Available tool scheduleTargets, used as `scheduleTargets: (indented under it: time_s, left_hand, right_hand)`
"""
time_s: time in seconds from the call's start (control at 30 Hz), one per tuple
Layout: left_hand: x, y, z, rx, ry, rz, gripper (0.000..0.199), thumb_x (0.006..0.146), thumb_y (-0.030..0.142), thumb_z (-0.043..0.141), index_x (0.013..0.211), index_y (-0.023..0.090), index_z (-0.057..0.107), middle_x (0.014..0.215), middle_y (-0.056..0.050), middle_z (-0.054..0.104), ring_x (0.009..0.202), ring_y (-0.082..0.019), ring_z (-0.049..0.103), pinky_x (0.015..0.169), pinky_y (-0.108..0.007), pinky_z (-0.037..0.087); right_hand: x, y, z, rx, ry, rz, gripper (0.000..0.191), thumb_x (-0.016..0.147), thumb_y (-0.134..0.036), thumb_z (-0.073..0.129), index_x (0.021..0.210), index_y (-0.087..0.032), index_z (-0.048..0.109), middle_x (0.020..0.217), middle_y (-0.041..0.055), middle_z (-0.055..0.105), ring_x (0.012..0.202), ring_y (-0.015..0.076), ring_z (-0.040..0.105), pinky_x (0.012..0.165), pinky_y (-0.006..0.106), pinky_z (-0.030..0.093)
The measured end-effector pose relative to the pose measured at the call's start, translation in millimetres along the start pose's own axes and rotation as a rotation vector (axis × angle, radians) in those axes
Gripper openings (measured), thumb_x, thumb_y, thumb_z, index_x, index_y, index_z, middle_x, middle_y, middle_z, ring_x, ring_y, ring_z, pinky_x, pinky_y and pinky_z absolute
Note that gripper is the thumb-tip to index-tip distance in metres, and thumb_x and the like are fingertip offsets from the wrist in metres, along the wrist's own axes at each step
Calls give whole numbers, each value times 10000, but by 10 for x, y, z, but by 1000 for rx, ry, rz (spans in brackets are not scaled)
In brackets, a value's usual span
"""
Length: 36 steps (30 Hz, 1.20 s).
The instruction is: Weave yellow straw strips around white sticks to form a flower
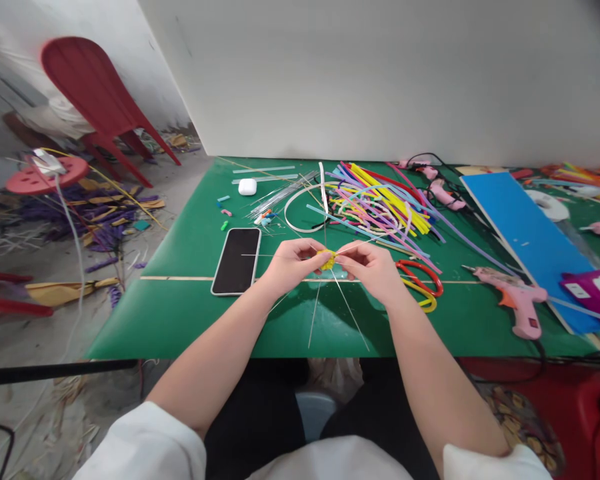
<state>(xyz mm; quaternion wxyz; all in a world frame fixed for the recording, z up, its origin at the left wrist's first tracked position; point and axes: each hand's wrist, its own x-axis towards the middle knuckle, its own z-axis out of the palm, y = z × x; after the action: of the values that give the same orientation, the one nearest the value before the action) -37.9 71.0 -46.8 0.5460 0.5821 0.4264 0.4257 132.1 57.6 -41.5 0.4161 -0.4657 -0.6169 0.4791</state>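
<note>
Between my hands, above the green table, is a small yellow fuzzy piece that looks like coiled pipe cleaner. Thin pale wire spokes stick out from it in several directions. My left hand pinches its left side with thumb and fingers. On the opposite side my right hand is closed, its thumb and forefinger pressed at the yellow piece and a wire. What exactly lies under the right fingertips is hidden. Scissors with red and yellow handles lie just right of my right hand.
A phone and a white earbud case lie to the left. Behind my hands is a pile of coloured pipe cleaners beside loose wires. Rightward are a pink glue gun and a blue board. A white panel stands behind.
</note>
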Motion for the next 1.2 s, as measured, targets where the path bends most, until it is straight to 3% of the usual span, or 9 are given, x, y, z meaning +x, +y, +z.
scheduleTargets:
  time_s: [0.2, 0.33, 0.4, 0.5, 0.73, 0.87, 0.93, 1.03, 1.2]
  left_hand:
    - [13, -20, -21, 17, 40, 16, 223, 686, 337, 661, 757, 126, 660, 676, -27, 650, 590, -101, 583, 536, -208, 496]
    - [28, -19, -41, 29, 103, 13, 205, 671, 317, 668, 737, 124, 652, 653, -20, 643, 576, -96, 578, 521, -202, 488]
    - [35, -28, -50, 34, 133, 14, 191, 667, 305, 670, 724, 124, 645, 636, -16, 636, 562, -89, 568, 518, -198, 482]
    - [38, -45, -58, 30, 156, 10, 186, 668, 306, 663, 722, 130, 636, 632, -17, 633, 553, -86, 561, 517, -202, 476]
    - [29, -54, -60, 54, 159, 15, 203, 669, 330, 652, 723, 135, 636, 637, -23, 638, 562, -99, 567, 527, -213, 471]
    - [38, -86, -63, 143, 160, 36, 205, 685, 336, 637, 731, 136, 648, 642, -29, 637, 568, -104, 567, 539, -218, 467]
    - [44, -104, -66, 142, 191, 42, 209, 692, 341, 633, 736, 138, 649, 645, -27, 634, 568, -104, 564, 532, -214, 466]
    - [53, -118, -68, 92, 241, 28, 218, 688, 352, 638, 728, 138, 643, 629, -18, 621, 562, -102, 561, 504, -202, 465]
    - [57, -164, -39, 78, 242, 1, 235, 696, 367, 626, 740, 136, 643, 633, -19, 622, 551, -104, 561, 509, -215, 483]
  right_hand:
    - [-37, -58, -129, -130, -136, 73, 228, 777, -347, 556, 924, -205, 658, 549, -43, 516, 437, 74, 429, 451, 223, 365]
    - [-11, -180, -304, -280, -300, 121, 273, 791, -380, 528, 958, -211, 663, 758, 1, 613, 485, 70, 444, 440, 215, 350]
    - [47, -276, -412, -375, -352, 132, 308, 807, -417, 496, 940, -203, 672, 732, 6, 627, 483, 73, 445, 438, 213, 329]
    - [167, -433, -571, -512, -381, 73, 339, 814, -447, 478, 870, -193, 695, 646, 5, 610, 500, 85, 463, 466, 221, 332]
    - [353, -694, -803, -704, -484, -20, 234, 751, -401, 581, 821, -219, 710, 749, 29, 679, 657, 165, 587, 559, 262, 420]
    - [226, -824, -697, -955, -400, -164, 196, 785, -341, 545, 752, -213, 691, 760, 26, 677, 669, 162, 587, 560, 263, 389]
    - [89, -857, -560, -1165, -339, -260, 180, 807, -293, 516, 749, -217, 668, 784, 19, 674, 716, 167, 590, 567, 262, 357]
    - [-136, -832, -326, -1420, -232, -326, 199, 833, -261, 469, 744, -198, 635, 706, 22, 654, 610, 156, 573, 488, 261, 262]
    - [-356, -657, 5, -1462, -282, -471, 157, 772, -104, 470, 672, -182, 563, 597, -3, 580, 501, 130, 528, 434, 261, 153]
